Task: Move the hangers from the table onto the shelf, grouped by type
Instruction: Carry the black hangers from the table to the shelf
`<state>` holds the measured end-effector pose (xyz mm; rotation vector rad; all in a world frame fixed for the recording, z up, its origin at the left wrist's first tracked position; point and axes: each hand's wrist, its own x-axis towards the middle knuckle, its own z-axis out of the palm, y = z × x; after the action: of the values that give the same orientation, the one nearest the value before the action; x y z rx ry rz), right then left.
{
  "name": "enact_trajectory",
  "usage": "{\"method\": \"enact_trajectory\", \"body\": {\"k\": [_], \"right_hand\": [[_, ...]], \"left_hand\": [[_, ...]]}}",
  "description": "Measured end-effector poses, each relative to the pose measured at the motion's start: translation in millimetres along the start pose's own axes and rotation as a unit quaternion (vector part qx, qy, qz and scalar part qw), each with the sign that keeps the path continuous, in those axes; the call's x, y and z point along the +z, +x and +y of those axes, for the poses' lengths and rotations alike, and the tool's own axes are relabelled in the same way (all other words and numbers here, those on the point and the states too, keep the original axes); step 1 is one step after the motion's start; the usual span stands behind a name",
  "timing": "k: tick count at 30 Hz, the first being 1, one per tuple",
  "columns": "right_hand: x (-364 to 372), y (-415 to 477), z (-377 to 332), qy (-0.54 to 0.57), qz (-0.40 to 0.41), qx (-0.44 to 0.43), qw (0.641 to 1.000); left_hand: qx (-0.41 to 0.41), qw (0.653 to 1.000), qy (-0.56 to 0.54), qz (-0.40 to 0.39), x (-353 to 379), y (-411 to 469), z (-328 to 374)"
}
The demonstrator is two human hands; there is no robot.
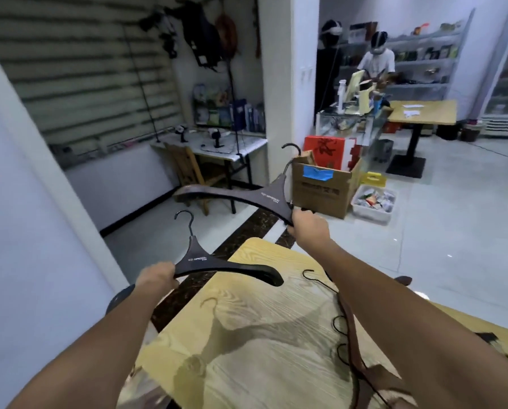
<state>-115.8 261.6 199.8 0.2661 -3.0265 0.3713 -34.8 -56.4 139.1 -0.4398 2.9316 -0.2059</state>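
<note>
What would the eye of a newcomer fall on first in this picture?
Two dark hangers held in the air: the left hand grips the lower hanger by one end, and the right hand grips the upper hanger further out. Below them lies the wooden table, with brown hangers on its right side. Behind, a cardboard box stands on the floor.

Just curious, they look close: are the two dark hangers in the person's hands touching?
Apart. Head view shows floor between left hand's hanger and right hand's hanger.
</note>
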Motion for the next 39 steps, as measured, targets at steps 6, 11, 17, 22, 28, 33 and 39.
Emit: {"method": "enact_trajectory", "body": {"k": [6, 11, 17, 22, 28, 33, 39], "right_hand": [[-21, -15, -22, -0.008, -0.017, -0.096, 0.995], [-23, -36, -58, 0.054, -0.077, -0.168, 0.981], [-20, -79, -133, 0.092, -0.113, -0.251, 0.957], [-11, -144, -208, 0.102, -0.15, -0.345, 0.921], [-5, -241, -275, 0.097, -0.189, -0.473, 0.855], [-10, -323, -304, 0.076, -0.188, -0.554, 0.807], [-15, -413, -297, 0.065, -0.208, -0.598, 0.771]], "left_hand": [[-0.057, 0.998, 0.018, 0.02, 1, -72, -8], [-0.096, 0.995, 0.025, 0.022, 1, -135, -23], [-0.174, 0.983, -0.054, 0.002, 4, -223, -78], [-0.264, 0.962, -0.066, -0.009, 20, -320, -123], [-0.359, 0.931, -0.045, -0.045, 44, -449, -152], [-0.435, 0.896, -0.07, -0.055, 64, -553, -157], [-0.495, 0.859, -0.121, -0.041, 81, -659, -128]]}}
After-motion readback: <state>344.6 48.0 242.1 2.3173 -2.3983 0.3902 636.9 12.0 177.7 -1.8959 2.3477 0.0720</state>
